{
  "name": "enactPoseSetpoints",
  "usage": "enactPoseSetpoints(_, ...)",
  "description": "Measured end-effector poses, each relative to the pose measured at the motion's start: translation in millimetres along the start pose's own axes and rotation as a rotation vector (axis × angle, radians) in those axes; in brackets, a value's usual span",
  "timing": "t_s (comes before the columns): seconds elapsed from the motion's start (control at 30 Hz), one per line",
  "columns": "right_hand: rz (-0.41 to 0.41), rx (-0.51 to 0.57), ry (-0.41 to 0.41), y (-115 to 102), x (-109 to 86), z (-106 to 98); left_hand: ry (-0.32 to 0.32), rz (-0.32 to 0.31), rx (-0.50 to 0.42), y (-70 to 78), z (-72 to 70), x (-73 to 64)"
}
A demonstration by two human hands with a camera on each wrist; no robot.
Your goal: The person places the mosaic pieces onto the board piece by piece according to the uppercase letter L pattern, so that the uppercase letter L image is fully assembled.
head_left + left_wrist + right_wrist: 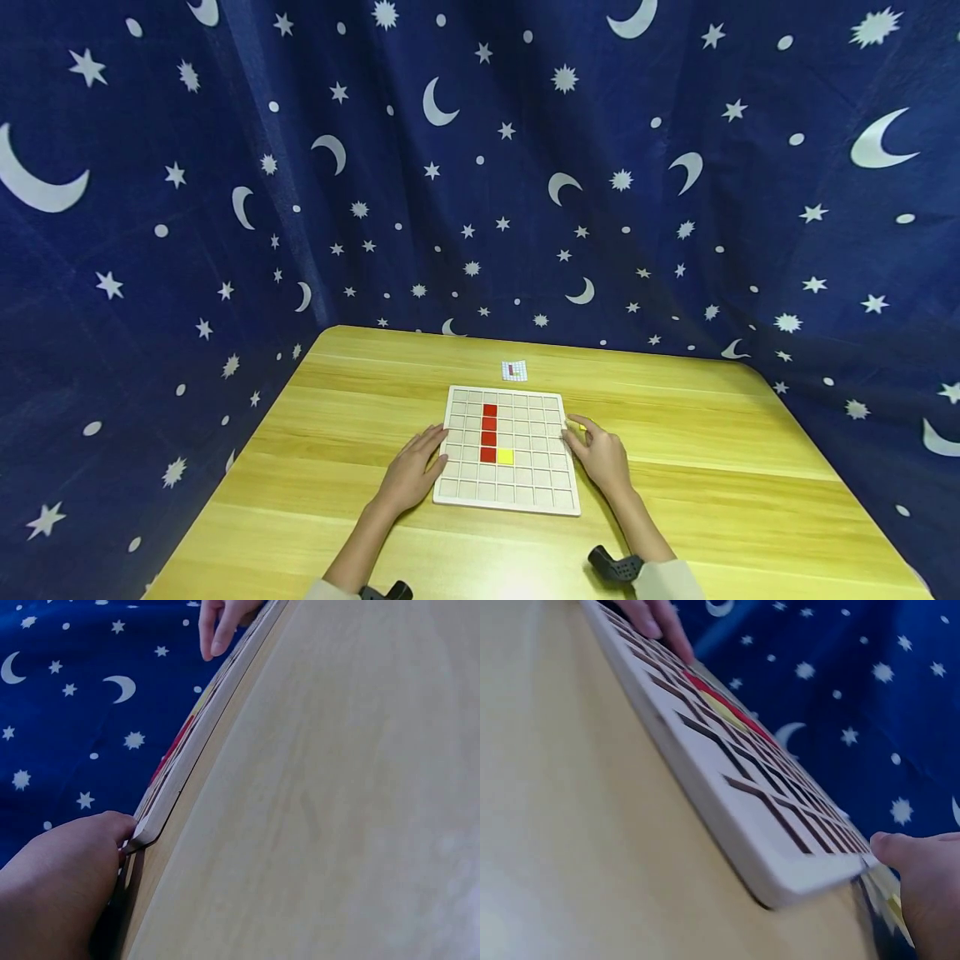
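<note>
A white square grid board (534, 492) lies on the wooden table, with a column of several red tiles (489, 438) and one yellow tile (506, 457) to the right of the lowest red one. My left hand (408, 477) rests along the board's left edge, fingers fairly straight. At the right edge, my right hand (602, 454) has its thumb by the board, fingers loosely bent. Another yellow piece (582, 427) shows between its thumb and fingers. In the right wrist view, yellow (895, 902) appears below that hand, partly hidden.
Beyond the board lies a small printed card (514, 371) with a grid and a coloured figure. The wooden table (360, 367) stretches around the board. A dark blue curtain (510, 183) with moons and stars hangs behind and at the sides.
</note>
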State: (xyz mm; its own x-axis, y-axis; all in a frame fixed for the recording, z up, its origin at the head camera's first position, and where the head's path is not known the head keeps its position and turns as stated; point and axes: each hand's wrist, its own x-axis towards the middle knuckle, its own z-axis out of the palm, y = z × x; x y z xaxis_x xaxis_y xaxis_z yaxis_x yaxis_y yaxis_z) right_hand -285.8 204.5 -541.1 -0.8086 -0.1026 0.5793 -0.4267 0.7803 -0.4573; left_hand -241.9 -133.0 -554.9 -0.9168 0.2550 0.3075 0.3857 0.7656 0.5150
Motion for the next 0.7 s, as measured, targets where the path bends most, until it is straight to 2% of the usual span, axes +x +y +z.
enactPoseSetpoints(0.13,0.069,-0.057,0.003,12,2.6,-4,-0.005,-0.002,0.008,0.0,-0.1,0.0)
enactPoseSetpoints(0.3,0.161,-0.109,-0.063,23,5.0,-8,-0.013,-0.006,0.01,0.0,-0.2,-0.1)
enactPoseSetpoints(0.7,0.172,-0.096,-0.136,35,10.9,-13,-0.012,-0.003,0.01,0.4,-0.9,0.3)
